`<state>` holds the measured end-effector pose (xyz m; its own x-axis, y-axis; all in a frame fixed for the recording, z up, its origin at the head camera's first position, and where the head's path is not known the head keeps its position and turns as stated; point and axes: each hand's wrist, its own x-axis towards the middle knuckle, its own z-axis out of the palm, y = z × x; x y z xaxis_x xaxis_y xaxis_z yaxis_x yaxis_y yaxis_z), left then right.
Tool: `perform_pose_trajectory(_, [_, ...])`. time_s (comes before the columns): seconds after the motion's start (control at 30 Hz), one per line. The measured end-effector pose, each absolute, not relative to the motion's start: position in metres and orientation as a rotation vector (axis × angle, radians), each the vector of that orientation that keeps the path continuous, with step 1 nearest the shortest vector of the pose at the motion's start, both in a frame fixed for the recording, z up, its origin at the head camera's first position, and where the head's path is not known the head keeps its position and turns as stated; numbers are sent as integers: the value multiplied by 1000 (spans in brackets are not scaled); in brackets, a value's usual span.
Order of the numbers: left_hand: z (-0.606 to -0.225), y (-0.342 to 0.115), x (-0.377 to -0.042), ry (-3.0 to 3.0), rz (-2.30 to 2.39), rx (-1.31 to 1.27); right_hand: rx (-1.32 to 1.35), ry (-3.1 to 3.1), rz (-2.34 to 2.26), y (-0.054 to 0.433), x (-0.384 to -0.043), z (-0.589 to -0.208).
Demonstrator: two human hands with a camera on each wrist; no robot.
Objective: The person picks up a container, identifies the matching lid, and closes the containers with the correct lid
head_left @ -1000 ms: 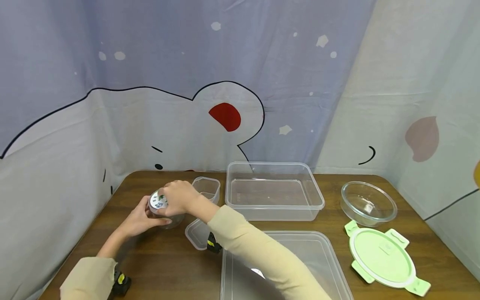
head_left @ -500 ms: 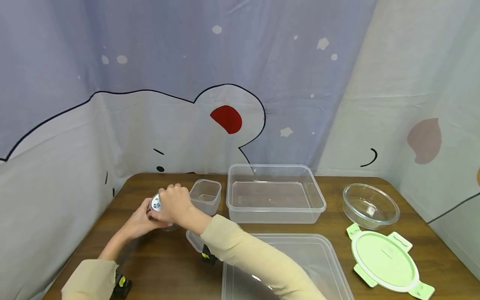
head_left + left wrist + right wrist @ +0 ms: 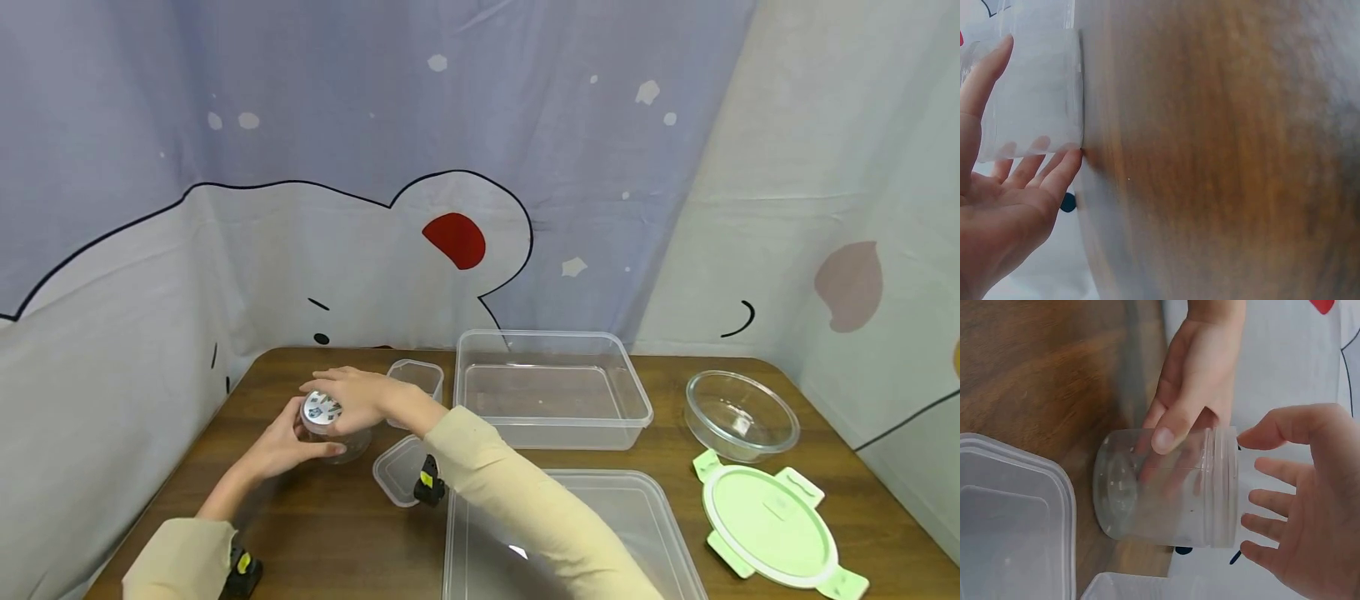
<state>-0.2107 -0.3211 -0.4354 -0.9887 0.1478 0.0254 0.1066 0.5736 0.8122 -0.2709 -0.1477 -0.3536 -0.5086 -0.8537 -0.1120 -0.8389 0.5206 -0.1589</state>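
Note:
A clear round jar (image 3: 354, 445) stands upright on the table at the left, topped by a lid (image 3: 322, 408) with a printed white face. My left hand (image 3: 279, 442) holds its side, thumb on one side and fingers on the other; the left wrist view shows the jar wall (image 3: 1035, 94) between them. Over the lid is my right hand (image 3: 358, 398). In the right wrist view my right hand (image 3: 1316, 506) has its fingers spread, with the thumb tip right at the lid's edge and the other fingertips just off it. The jar (image 3: 1154, 487) looks see-through and bare inside.
Behind my right hand stands a small clear tub (image 3: 420, 375), its lid (image 3: 397, 471) lying in front. A large clear box (image 3: 551, 429) is at the back, its flat lid (image 3: 637, 508) nearer. At right are a round glass bowl (image 3: 738, 433) and a green clip lid (image 3: 768, 521).
My right hand twisted with its fingers curled on the lid, then loosened and turned back, its fingers now straighter and more of the lid showing. My left hand keeps its hold on the jar.

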Motion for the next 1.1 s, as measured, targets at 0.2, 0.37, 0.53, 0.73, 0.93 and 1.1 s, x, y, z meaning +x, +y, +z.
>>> perform_pose_trajectory(0.2, [-436, -321, -211, 2730, 1426, 212, -1454, 2582, -120, -149, -273, -360])
perform_pose_trajectory(0.37, [-436, -321, -210, 2709, 1444, 205, -1449, 2685, -10, -152, -267, -360])
perform_pose_trajectory(0.53, [-435, -321, -210, 2702, 1455, 205, -1426, 2829, 102, -154, -261, -359])
perform_pose_trajectory(0.73, [-436, -322, -211, 2709, 1441, 200, -1333, 2972, 196, -159, -255, -361])
perform_pose_trajectory(0.93, [-437, -322, -212, 2710, 1453, 208, -1287, 3075, 293, -164, -250, -364])
perform_pose_trajectory(1.1, [-438, -320, -211, 2735, 1449, 204, -1299, 3185, 319, -165, -248, -368])
